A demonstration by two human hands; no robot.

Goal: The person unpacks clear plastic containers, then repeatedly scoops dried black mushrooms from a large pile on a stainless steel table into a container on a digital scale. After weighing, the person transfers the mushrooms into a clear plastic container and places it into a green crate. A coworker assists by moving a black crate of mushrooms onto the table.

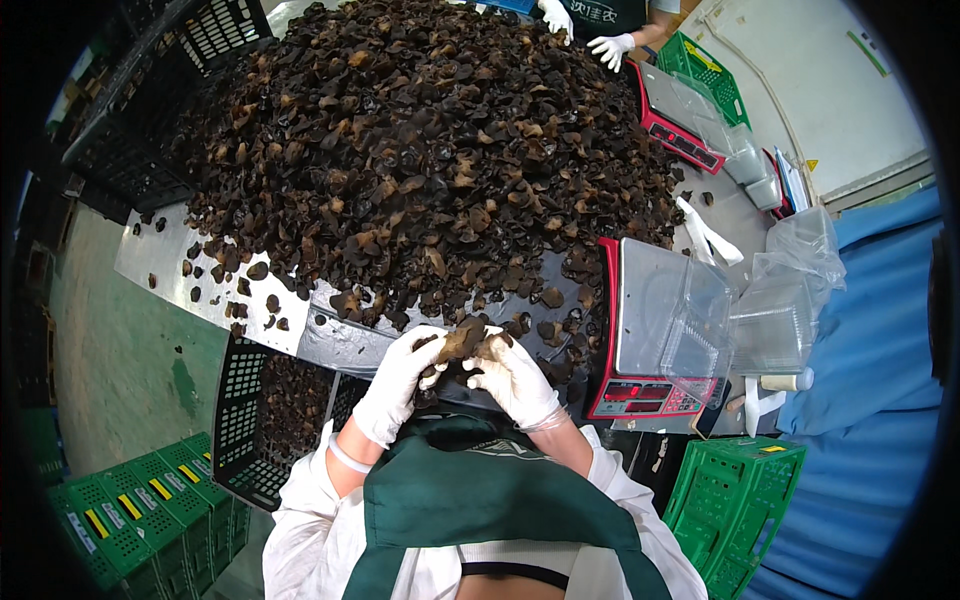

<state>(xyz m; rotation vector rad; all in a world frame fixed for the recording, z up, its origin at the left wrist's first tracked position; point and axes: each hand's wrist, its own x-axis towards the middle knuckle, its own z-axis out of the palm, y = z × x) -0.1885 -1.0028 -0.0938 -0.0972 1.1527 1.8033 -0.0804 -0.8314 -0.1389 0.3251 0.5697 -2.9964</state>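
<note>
Both my hands wear white gloves and meet over the table's near edge. Between them is a brown piece of wood ear mushroom (466, 339), pinched by the fingers of each. My left hand (405, 367) also has darker pieces tucked against its fingers. My right hand (510, 373) grips the piece's other end, its thumb pointing inward. Just beyond rises a large heap of wood ear mushrooms (420, 165), dark brown to black with tan patches. Loose pieces lie around the heap's near edge.
Right of the heap is a red digital scale (645, 315) bearing a clear plastic container (694, 352); stacked clear containers (776, 322) stand beside it. A black crate (247, 420) with mushrooms sits below left. Green crates (142, 487) line the floor. Another person's gloved hand (612, 49) is at the far side.
</note>
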